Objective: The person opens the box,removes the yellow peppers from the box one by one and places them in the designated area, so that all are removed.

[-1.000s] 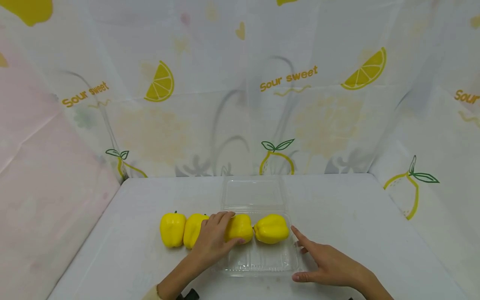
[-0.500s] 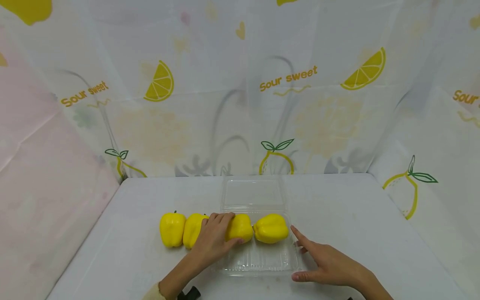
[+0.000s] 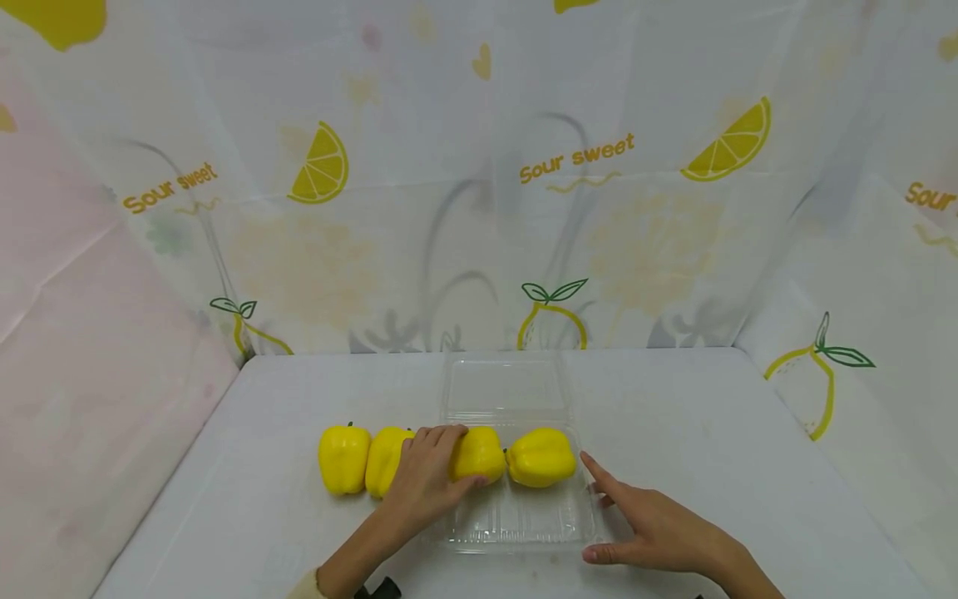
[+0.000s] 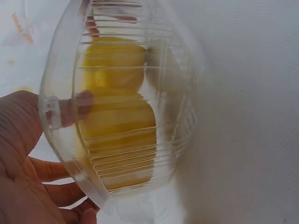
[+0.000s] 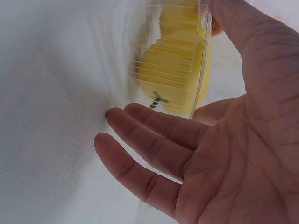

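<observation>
Two yellow bell peppers sit side by side in the back half of a clear plastic clamshell box (image 3: 524, 524). My left hand (image 3: 422, 478) holds the left pepper (image 3: 479, 456), fingers over its far left side and thumb at its front. In the left wrist view that thumb reaches over the box's wall (image 4: 58, 126) to the pepper (image 4: 124, 140) inside. The right pepper (image 3: 541, 457) lies on its side. My right hand (image 3: 651, 528) is beside the box's right edge, fingers spread and nothing held. The right wrist view shows its palm (image 5: 224, 158) and relaxed fingers.
Left of the box, a yellow bell pepper (image 3: 344, 460) stands upright on the white table (image 3: 674, 408). Another pepper (image 3: 385, 457) beside it is partly hidden by my left hand. The box's lid (image 3: 509, 387) lies folded back toward the lemon-print curtain (image 3: 479, 233).
</observation>
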Tool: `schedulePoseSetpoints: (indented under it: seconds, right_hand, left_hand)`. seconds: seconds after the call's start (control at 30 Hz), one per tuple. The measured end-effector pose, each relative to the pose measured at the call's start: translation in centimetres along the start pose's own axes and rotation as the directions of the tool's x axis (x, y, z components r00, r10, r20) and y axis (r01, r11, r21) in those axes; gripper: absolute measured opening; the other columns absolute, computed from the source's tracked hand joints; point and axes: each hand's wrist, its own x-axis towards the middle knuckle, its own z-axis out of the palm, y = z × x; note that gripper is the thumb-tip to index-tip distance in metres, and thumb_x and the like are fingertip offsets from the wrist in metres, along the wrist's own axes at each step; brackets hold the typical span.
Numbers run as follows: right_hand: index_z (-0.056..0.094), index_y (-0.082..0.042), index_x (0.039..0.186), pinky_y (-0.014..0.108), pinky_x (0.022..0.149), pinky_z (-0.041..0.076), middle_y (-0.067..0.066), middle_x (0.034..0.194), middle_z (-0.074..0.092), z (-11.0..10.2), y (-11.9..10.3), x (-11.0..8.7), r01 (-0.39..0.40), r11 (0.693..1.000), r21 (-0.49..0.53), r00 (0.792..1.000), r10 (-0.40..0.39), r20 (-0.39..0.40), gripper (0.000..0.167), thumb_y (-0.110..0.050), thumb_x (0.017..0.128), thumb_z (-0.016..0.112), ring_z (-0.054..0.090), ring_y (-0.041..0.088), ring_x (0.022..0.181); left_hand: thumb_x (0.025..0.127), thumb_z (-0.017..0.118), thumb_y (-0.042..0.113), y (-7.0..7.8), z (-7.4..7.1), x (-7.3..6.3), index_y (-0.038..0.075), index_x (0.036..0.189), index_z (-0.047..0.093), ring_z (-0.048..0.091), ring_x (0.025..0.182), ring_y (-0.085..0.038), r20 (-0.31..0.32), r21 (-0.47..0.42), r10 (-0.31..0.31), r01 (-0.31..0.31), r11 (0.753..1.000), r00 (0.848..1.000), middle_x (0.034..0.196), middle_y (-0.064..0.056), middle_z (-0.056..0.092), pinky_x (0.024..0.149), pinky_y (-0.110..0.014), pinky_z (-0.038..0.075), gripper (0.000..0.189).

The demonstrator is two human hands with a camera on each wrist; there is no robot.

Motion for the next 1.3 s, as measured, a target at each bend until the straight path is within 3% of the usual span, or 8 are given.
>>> schedulePoseSetpoints:
  seconds: [0.17,0.37,0.6,0.9,1.3]
  right_hand:
    - [0.011,-0.017,0.159,0.042,0.087,0.050,0.001,0.130,0.059,0.0,0.1,0.0,-0.001,1.000,-0.002,1.000,0.001,-0.001,0.106,-0.063,0.083,0.068,0.059,0.016,0.108]
    - [0.011,-0.015,0.159,0.042,0.087,0.050,0.002,0.130,0.059,0.0,0.0,-0.1,-0.010,1.000,0.005,1.000,0.010,0.006,0.106,-0.063,0.083,0.067,0.059,0.017,0.108]
    - [0.010,-0.018,0.159,0.043,0.087,0.050,0.003,0.132,0.059,0.0,0.0,0.0,-0.014,1.000,0.010,1.000,0.014,0.006,0.105,-0.063,0.083,0.067,0.059,0.018,0.109]
    - [0.012,-0.016,0.159,0.043,0.087,0.050,0.002,0.130,0.059,0.0,0.1,0.0,-0.008,1.000,-0.006,1.000,0.008,-0.003,0.105,-0.064,0.083,0.067,0.059,0.017,0.107]
    - [0.008,-0.024,0.160,0.042,0.088,0.050,0.002,0.130,0.059,0.0,0.2,0.0,-0.004,1.000,0.004,1.000,0.004,0.002,0.104,-0.063,0.083,0.067,0.059,0.017,0.107]
  left_hand:
    - [0.074,0.086,0.040,0.3,-0.4,0.1,0.005,0.122,0.060,0.055,0.106,-0.029,-0.031,-0.006,-0.019,0.019,1.000,0.999,0.118,-0.009,0.065,0.087,-0.044,0.042,0.064]
    - [0.072,0.089,0.038,0.8,-1.0,0.1,0.005,0.120,0.060,0.054,0.102,-0.027,-0.095,-0.077,-0.072,0.064,0.995,0.993,0.116,-0.010,0.064,0.087,-0.043,0.042,0.065]
    - [0.070,0.090,0.037,1.1,-1.3,-0.3,0.005,0.118,0.060,0.054,0.104,-0.028,-0.119,-0.141,-0.134,0.117,0.983,0.984,0.115,-0.009,0.063,0.089,-0.044,0.043,0.065]
    - [0.067,0.092,0.035,1.1,-2.0,-0.7,0.004,0.115,0.060,0.056,0.097,-0.022,-0.172,-0.232,-0.180,0.138,0.963,0.968,0.109,-0.005,0.063,0.080,-0.037,0.047,0.065]
    - [0.063,0.094,0.037,0.8,-3.2,-1.3,0.009,0.115,0.060,0.054,0.097,-0.016,-0.131,-0.368,-0.320,0.254,0.894,0.938,0.107,0.000,0.060,0.082,-0.037,0.047,0.068]
